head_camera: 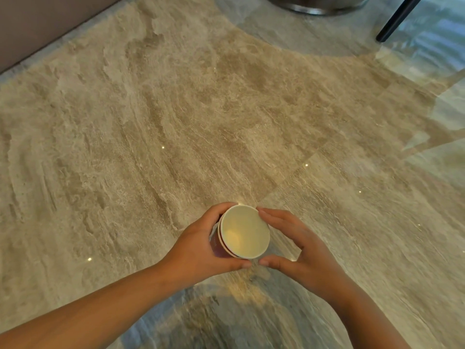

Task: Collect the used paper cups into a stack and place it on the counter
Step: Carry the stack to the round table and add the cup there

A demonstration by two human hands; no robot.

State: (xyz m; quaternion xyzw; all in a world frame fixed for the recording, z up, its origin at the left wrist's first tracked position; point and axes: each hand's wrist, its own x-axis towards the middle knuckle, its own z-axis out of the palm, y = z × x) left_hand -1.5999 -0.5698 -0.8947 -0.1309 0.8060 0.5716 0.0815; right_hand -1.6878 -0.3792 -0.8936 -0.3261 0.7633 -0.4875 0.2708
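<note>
A stack of paper cups (243, 231), white inside with dark red walls and several rims showing, is held over a polished marble floor. My left hand (201, 245) grips the stack from the left, fingers curled round its far side and thumb under its near side. My right hand (297, 245) is at the stack's right side, fingers bent in a C shape, fingertips at the top rim and thumb tip near my left thumb. Whether the right hand touches the cup is not clear. The top cup looks empty.
Beige marble floor (176, 122) fills the view. A shiny round metal base (317, 5) stands at the top edge, a black chair leg (395, 20) at the top right, and a brown wall or cabinet side (45, 23) at the top left.
</note>
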